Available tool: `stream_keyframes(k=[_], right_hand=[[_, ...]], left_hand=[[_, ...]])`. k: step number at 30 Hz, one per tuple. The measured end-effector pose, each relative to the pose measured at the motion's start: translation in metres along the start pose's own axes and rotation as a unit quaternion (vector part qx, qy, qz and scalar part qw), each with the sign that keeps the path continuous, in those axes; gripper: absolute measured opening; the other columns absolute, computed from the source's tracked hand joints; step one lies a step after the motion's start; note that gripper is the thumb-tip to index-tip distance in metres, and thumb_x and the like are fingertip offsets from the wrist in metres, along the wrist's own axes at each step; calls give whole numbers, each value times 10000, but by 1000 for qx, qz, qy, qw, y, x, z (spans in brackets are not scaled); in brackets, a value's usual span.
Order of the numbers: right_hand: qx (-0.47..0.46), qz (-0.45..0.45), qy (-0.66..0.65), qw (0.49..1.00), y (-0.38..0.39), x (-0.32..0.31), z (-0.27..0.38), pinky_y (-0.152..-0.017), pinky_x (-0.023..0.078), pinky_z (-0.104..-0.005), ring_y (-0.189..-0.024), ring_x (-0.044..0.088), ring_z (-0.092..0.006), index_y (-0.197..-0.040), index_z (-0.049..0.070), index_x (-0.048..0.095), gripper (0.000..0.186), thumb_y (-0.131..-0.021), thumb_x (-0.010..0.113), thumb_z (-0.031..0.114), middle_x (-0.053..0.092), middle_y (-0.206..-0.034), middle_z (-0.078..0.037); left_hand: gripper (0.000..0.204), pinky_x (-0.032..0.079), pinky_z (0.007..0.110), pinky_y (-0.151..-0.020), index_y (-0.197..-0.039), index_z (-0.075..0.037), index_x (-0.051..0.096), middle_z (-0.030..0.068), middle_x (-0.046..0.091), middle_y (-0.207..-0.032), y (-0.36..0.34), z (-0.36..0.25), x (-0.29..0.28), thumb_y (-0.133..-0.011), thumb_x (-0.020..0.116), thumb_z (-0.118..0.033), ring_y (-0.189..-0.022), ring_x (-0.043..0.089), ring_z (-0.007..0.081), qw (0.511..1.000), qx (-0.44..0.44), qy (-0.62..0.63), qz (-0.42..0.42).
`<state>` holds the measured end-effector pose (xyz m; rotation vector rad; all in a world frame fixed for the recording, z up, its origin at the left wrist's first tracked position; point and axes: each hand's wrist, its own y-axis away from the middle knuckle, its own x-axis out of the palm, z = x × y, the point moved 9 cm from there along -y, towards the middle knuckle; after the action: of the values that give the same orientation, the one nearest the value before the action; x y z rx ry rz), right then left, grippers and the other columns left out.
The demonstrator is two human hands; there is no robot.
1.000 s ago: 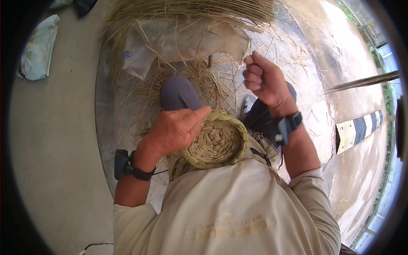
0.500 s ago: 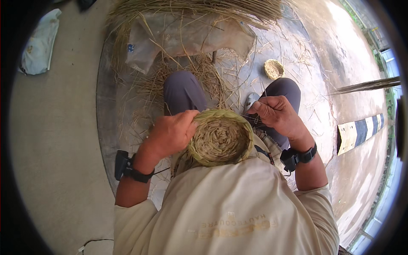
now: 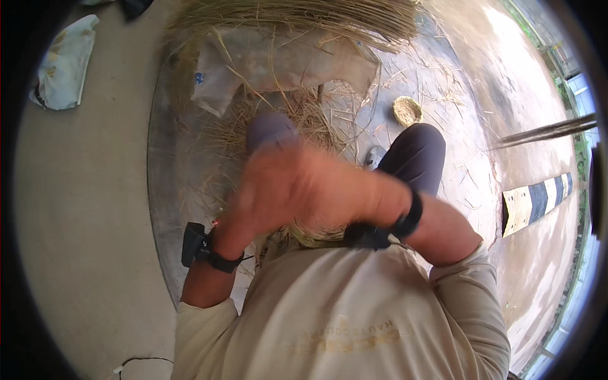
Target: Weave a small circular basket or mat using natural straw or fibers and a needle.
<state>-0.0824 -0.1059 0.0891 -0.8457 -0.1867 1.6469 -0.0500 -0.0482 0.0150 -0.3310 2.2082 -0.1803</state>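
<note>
A woven straw basket (image 3: 313, 239) rests in my lap, mostly hidden under my hands; only a strip of its near edge shows. My left hand (image 3: 263, 190) is at the basket's left side, smeared by motion. Across the basket reaches my right hand (image 3: 345, 190), also blurred, overlapping the left hand in this view. The fingers of both hands are lost in the blur, so what they hold does not show.
A second small woven basket (image 3: 406, 111) stands on the sheet beyond my right knee. Ahead lies a bundle of long straw stalks (image 3: 304, 16) over a translucent plastic sack (image 3: 288, 60), with loose straw around. A white bag (image 3: 66, 63) lies far left, a striped block (image 3: 537, 202) right.
My right hand has swung left from beside my right knee to over the basket, meeting my left hand. The basket, plainly visible before, is now mostly covered.
</note>
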Motion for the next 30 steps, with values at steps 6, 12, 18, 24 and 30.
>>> stream_keyframes(k=[6, 12, 18, 24, 30], right_hand=[[79, 179, -192, 962, 55, 92, -2, -999, 549, -464, -1151, 678, -393, -1187, -38, 697, 209, -1053, 615, 101, 716, -1192, -226], [122, 149, -174, 966, 72, 83, -14, -913, 557, -469, -1054, 696, -414, -1091, -31, 697, 207, -1052, 614, 154, 731, -1095, -202], [236, -90, -17, 968, 128, -52, -10, -1030, 562, -458, -1291, 657, -351, -1080, -32, 703, 130, -1014, 644, 63, 723, -1197, -194], [458, -416, 344, 706, 384, -284, 58, -540, 368, -231, -668, 474, -78, -1425, 37, 651, 414, -1043, 496, 83, 708, -1219, -56], [453, -548, 304, 634, 428, -273, 112, -502, 262, -195, -624, 370, 12, -1394, 36, 684, 372, -1098, 586, 239, 683, -997, 12]], left_hand=[[398, 571, 469, -932, -1355, 33, 612, 281, 728, -1147, 25, 42, 10, -1019, 623, -182, -1082, 720, 438, 992, -107, 71, -5], [285, 569, 518, -740, -1157, 6, 670, 272, 727, -966, 17, 48, 13, -1010, 662, -237, -905, 714, 482, 988, -128, 82, -1], [256, 556, 429, -695, -1102, 16, 689, 245, 712, -854, 33, 76, 8, -1013, 681, -224, -798, 753, 332, 972, -222, 63, -54], [241, 537, 521, -694, -1003, 15, 632, 281, 699, -875, 65, 117, -58, -1006, 657, -224, -864, 676, 515, 933, -316, -40, -168], [233, 542, 513, -724, -1044, 13, 637, 281, 709, -909, 63, 117, -83, -1007, 652, -217, -903, 678, 511, 931, -281, -101, -208]])
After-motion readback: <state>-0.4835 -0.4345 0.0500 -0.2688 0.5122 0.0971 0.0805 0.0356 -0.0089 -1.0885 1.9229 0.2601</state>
